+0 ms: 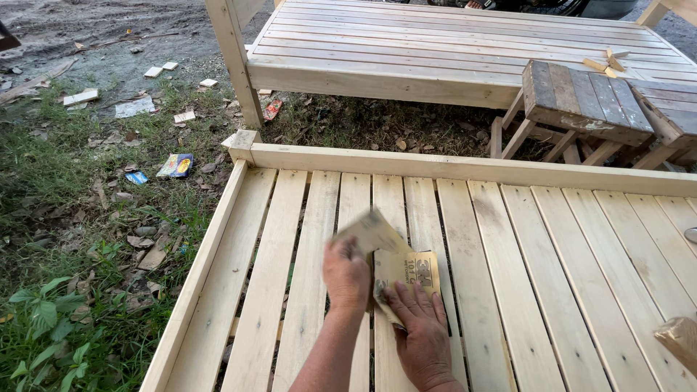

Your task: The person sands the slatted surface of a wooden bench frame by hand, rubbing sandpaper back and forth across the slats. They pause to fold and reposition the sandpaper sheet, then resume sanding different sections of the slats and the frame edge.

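I look down on a slatted frame of pale wood [305,218]. My left hand [346,274] is closed over one end of a tan sheet of sandpaper [377,236], whose far corner is blurred. My right hand [419,327] lies flat, fingers spread, pressing the other part of the sandpaper [415,267] onto a slat. Both hands sit side by side near the middle of the frame's left half.
A second, larger slatted wooden frame [435,43] stands beyond. A small dark wooden stool [584,98] sits at the right between the frames. Grass, dry leaves, wood offcuts [81,96] and wrappers [176,165] cover the ground at left. A tan object [679,341] shows at the right edge.
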Tool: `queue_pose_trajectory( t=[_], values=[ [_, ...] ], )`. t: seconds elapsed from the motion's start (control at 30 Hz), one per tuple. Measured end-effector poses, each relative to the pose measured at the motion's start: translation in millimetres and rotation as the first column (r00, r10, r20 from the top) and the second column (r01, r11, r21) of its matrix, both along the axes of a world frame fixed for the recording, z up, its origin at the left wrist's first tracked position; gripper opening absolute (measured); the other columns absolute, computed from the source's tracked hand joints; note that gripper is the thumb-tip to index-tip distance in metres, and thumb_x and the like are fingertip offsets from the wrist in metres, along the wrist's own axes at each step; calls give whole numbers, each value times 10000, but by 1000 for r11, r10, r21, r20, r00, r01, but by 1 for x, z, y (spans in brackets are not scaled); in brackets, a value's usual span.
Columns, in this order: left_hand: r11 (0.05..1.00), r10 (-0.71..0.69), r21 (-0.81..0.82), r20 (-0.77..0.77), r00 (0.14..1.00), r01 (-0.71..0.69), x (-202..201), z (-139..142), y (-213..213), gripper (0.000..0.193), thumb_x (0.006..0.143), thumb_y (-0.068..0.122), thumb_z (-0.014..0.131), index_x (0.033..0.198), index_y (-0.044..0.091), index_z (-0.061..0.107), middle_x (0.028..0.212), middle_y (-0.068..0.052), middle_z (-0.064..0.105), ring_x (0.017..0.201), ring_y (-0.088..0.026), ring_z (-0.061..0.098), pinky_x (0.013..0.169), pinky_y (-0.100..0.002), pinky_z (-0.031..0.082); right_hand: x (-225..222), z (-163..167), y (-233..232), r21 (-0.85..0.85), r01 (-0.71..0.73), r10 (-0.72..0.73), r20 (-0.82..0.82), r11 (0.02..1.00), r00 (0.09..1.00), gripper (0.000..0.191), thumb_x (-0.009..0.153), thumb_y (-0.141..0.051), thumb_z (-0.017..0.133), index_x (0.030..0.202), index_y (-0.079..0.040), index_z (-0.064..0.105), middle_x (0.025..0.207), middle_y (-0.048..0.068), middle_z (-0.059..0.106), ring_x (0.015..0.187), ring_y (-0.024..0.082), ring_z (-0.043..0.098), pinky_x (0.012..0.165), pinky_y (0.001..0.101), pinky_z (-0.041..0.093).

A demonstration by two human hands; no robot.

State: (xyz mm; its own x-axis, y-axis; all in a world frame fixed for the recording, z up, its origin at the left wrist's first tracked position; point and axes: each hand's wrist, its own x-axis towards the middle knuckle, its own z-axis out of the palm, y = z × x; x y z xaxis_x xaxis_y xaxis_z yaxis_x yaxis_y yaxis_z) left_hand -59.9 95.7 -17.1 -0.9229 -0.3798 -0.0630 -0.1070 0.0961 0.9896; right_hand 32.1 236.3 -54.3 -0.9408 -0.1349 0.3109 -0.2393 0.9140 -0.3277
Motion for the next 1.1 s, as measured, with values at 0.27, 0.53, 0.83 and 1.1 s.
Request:
queue_pose_trajectory(
  t=[0.27, 0.53, 0.83, 1.1],
  values=[
    [942, 229, 305, -275, 934, -141, -19, 5, -19, 418, 805, -181, 450, 993, 27, 760, 1115, -138, 675, 1001, -226, 674, 949, -343, 537, -5, -25, 22, -147, -221, 209, -96, 964, 973, 605, 715, -163, 684, 1320, -181, 694, 1495, 104, 552, 1439, 335, 389, 1171, 499, 212],
    [888, -450, 55, 311, 837, 456, 8, 2, 13, 394, 871, -143, 439, 987, 42, 767, 1061, -91, 752, 913, -216, 710, 869, -346, 594, -19, -21, 57, -936, 300, -79, 318, -183, 945, 484, 978, -273, 504, 1311, 48, 645, 1173, 152, 717, 1038, 248, 662, 928, 395, 511],
    [906, -345, -197, 166, 924, 374, 22, 6, 14, 567, 757, -161, 507, 1189, 138, 720, 1266, -11, 686, 1158, -246, 668, 994, -341, 534, -37, -26, 73, -945, 312, -21, 316, -99, 949, 413, 848, -45, 673, 1250, 49, 649, 1120, 115, 722, 977, 174, 676, 897, 342, 553],
    [851, -381, -300, 212, 900, 431, 22, 9, 15, 621, 765, -145, 520, 1277, 173, 666, 1359, 18, 630, 1223, -264, 618, 1034, -369, 498, -22, 32, 62, -132, 404, -410, -23, 905, 912, 623, 755, -164, 769, 1353, -70, 621, 1354, 98, 664, 1208, 295, 555, 1051, 411, 475]
  ],
)
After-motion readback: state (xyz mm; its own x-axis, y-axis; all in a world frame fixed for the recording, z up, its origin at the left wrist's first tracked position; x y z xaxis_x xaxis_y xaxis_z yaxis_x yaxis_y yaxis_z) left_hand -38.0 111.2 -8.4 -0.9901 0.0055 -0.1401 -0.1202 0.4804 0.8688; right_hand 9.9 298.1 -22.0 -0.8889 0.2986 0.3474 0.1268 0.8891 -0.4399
